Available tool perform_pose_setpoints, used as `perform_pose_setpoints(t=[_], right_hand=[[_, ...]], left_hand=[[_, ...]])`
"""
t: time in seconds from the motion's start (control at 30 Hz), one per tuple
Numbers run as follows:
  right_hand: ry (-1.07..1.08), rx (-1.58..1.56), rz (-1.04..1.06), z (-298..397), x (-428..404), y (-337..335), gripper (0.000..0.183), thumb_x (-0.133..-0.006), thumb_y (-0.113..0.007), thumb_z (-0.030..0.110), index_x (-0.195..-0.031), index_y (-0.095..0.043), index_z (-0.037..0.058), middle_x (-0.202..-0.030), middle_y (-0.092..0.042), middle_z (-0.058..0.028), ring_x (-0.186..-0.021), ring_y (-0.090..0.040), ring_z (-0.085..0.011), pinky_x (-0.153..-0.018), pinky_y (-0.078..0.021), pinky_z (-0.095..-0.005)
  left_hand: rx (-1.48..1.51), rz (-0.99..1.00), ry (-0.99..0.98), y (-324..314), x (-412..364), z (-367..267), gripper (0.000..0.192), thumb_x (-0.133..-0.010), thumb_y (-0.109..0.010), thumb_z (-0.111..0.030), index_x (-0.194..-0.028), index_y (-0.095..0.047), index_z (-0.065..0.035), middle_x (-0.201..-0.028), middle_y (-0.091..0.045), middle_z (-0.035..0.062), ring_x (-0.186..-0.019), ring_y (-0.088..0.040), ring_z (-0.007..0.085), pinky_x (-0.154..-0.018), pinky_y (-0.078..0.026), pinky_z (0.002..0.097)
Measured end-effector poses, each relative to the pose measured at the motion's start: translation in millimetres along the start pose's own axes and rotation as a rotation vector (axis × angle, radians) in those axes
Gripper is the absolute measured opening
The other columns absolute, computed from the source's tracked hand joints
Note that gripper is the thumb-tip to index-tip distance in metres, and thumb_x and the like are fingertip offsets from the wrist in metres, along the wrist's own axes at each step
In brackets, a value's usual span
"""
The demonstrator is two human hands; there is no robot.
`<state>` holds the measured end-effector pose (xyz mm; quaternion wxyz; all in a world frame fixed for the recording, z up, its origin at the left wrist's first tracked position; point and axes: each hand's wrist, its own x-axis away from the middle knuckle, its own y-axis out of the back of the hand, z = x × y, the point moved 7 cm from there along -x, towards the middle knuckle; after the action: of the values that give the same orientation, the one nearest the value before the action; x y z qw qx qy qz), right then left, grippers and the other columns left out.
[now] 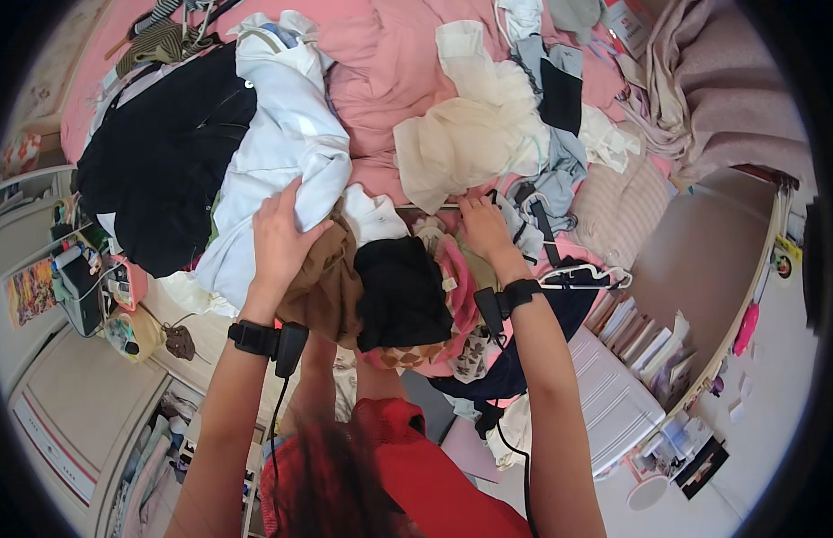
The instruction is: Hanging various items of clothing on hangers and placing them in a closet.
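My left hand (280,232) lies on the sleeve of a pale blue-white shirt (289,144), its thumb spread from the fingers and reaching over a brown garment (326,282). My right hand (485,227) bends over the far side of the clothes pile, by an olive cloth (478,269); its fingertips are partly hidden. Between my hands sit a folded black garment (403,292), a white garment (375,215) and a pink cloth (460,269). Beyond my right hand, a cream sheer garment (470,144) is spread on the pink bedding (383,74).
A large black garment (168,155) lies left of the shirt. On the right are a white hanger (584,274), navy cloth (564,309), a striped pillow (621,202) and a row of books (642,336). An open drawer (147,457) with clothes stands at lower left.
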<state>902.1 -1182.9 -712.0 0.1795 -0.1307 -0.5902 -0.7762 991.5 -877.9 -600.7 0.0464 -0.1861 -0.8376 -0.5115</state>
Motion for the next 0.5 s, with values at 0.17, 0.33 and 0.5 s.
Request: perform_pose_setpoints(t=[0.17, 0.33, 0.5], right_hand=[[0.084, 0.066, 0.098, 9, 1, -14, 0.048, -0.076, -0.067, 0.017, -0.119, -0.052, 0.0024, -0.113, -0.054, -0.0166, -0.110, -0.048, -0.0340, -0.092, -0.0412, -0.0434], [0.068, 0.024, -0.015, 6, 9, -11, 0.050, -0.076, -0.068, 0.021, -0.119, -0.052, 0.0029, -0.121, -0.048, -0.0175, -0.114, -0.044, -0.0347, -0.093, -0.0398, -0.0439], [0.149, 0.134, -0.184, 15, 0, -4, 0.048, -0.078, -0.067, 0.024, -0.118, -0.051, 0.0026, -0.120, -0.050, -0.0171, -0.115, -0.046, -0.0348, -0.092, -0.0404, -0.0454]], left_hand=[[0.298, 0.001, 0.064, 11, 23, 19, 0.044, -0.078, -0.074, -0.022, -0.109, -0.059, 0.0051, -0.081, -0.065, 0.0188, -0.075, -0.063, 0.0344, -0.069, -0.049, 0.0391], [0.554, 0.040, 0.086, 39, 70, 9, 0.024, -0.084, -0.067, -0.015, -0.091, -0.060, 0.0070, -0.065, -0.061, 0.0152, -0.059, -0.061, 0.0262, -0.058, -0.047, 0.0365], [0.627, 0.258, 0.248, 52, 97, -6, 0.015, -0.083, -0.064, -0.008, -0.084, -0.057, 0.0048, -0.061, -0.056, 0.0096, -0.056, -0.055, 0.0161, -0.054, -0.043, 0.0318]])
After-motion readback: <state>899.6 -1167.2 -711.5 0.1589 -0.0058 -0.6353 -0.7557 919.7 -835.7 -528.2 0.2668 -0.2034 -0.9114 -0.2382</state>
